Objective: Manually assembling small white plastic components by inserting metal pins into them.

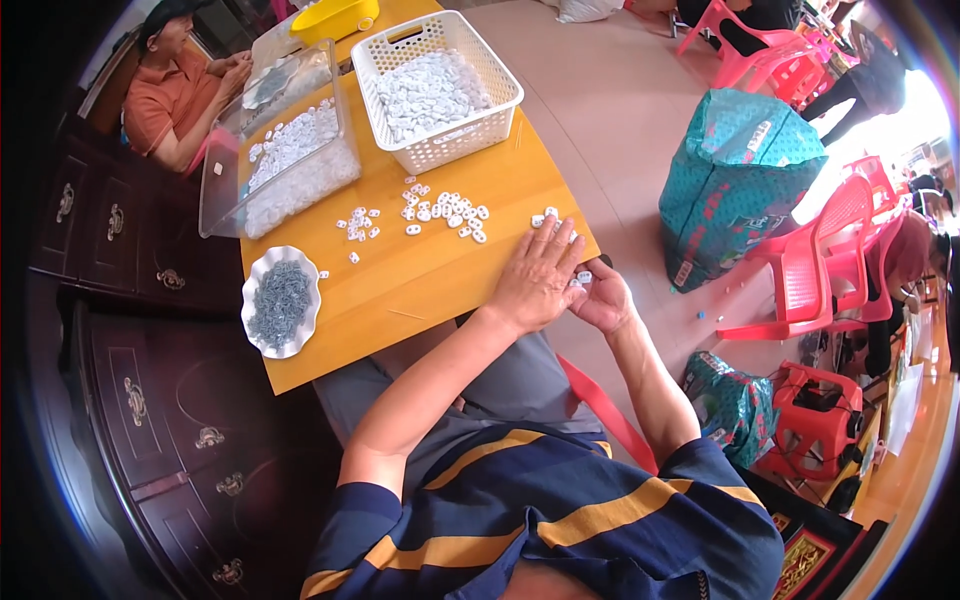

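My left hand (537, 275) lies flat near the table's right corner, fingers stretched out. A few small white oval plastic pieces (540, 220) show by its fingertips. Just beyond the table edge, my right hand (606, 304) is turned palm up and cupped, with a few white pieces (583, 278) on it; its fingertips are partly hidden. Farther left on the tabletop lies a loose cluster of the same pieces (455, 210), with dark marks or holes in them. Beside that is a smaller group of little white pieces (358, 222).
A white perforated basket (510, 92) and a clear bin (222, 195) hold many white pieces. A scalloped white dish (250, 310) holds small grey parts. Dark drawers (140, 400) flank the table (440, 290). A person (165, 100) sits far left. A teal bag (730, 190) and red chairs (800, 280) stand right.
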`<state>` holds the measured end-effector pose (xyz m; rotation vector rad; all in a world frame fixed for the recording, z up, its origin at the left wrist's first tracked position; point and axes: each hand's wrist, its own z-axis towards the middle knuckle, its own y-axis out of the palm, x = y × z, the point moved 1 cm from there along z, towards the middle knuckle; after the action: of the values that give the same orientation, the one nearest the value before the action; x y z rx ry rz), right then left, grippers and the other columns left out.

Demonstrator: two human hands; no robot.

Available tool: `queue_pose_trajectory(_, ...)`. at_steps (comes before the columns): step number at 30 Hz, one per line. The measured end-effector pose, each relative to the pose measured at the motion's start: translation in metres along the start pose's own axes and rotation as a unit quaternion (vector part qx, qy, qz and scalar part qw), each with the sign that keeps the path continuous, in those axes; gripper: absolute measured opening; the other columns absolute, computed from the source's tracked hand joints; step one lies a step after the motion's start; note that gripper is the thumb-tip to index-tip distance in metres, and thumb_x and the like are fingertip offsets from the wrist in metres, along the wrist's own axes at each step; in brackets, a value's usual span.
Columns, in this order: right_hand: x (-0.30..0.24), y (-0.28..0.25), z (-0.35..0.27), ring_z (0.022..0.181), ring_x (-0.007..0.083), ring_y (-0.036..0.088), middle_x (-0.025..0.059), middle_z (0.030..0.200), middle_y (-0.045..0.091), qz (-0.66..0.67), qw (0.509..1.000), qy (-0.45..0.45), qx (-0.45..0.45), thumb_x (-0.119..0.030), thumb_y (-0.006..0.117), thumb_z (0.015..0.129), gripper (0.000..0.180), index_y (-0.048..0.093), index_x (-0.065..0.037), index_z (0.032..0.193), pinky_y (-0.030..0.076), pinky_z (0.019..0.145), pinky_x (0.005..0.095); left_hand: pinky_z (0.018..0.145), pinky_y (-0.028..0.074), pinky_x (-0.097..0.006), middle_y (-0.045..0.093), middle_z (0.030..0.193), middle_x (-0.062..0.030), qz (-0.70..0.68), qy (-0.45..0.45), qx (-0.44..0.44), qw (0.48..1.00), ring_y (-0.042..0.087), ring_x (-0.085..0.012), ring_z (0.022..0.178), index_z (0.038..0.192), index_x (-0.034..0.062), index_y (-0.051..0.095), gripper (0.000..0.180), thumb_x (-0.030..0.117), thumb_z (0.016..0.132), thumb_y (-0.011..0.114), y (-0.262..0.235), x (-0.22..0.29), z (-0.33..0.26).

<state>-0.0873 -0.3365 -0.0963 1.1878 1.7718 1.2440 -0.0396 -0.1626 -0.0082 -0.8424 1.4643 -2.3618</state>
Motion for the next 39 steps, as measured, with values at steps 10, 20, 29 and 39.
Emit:
queue_pose_trajectory(10,0.003,0.003,-0.001,0.13,0.0347,0.056,0.0188,0.137,0.06,0.04,0.999,-0.004,-0.03,-0.034,0.034,0.112,0.048,0.051,0.003,0.139,0.043,0.115,0.0524,0.122,0.032,-0.051,0.044,0.154,-0.0259,-0.048,0.049,-0.002,0.998,0.038,-0.0421,0.147,0.143,-0.0055,0.052,0.069,0.024,0.085,0.076,0.009,0.022,-0.021)
queue_pose_trajectory(20,0.01,-0.015,-0.002,0.12,0.0294,0.064,0.0134,0.126,0.067,0.04,0.998,0.047,-0.023,-0.029,0.047,0.109,0.032,0.061,-0.004,0.124,0.05,0.11,0.0496,0.122,0.03,-0.053,0.039,0.159,-0.0239,-0.006,0.002,0.032,0.999,0.034,-0.0433,0.149,0.15,0.001,0.047,0.069,0.036,0.095,0.066,-0.01,0.002,0.01)
queue_pose_trajectory(29,0.018,-0.001,0.001,0.118,0.0301,0.064,0.0118,0.123,0.068,-0.012,0.999,0.047,0.023,-0.031,0.044,0.11,0.035,0.061,-0.004,0.124,0.047,0.111,0.0511,0.123,0.028,-0.053,0.036,0.161,-0.0241,-0.034,-0.04,-0.01,0.999,0.032,-0.0439,0.15,0.152,-0.0031,0.041,0.081,0.042,0.09,0.071,0.009,-0.01,-0.003)
queue_pose_trajectory(39,0.036,-0.014,-0.009,0.122,0.0316,0.064,0.018,0.125,0.067,0.017,0.999,0.041,-0.032,-0.025,0.048,0.108,0.032,0.063,-0.001,0.122,0.052,0.106,0.048,0.121,0.036,-0.048,0.05,0.15,-0.0255,-0.104,0.035,0.028,0.994,0.045,-0.0405,0.143,0.145,-0.0064,0.05,0.069,0.026,0.089,0.072,0.002,0.041,-0.054)
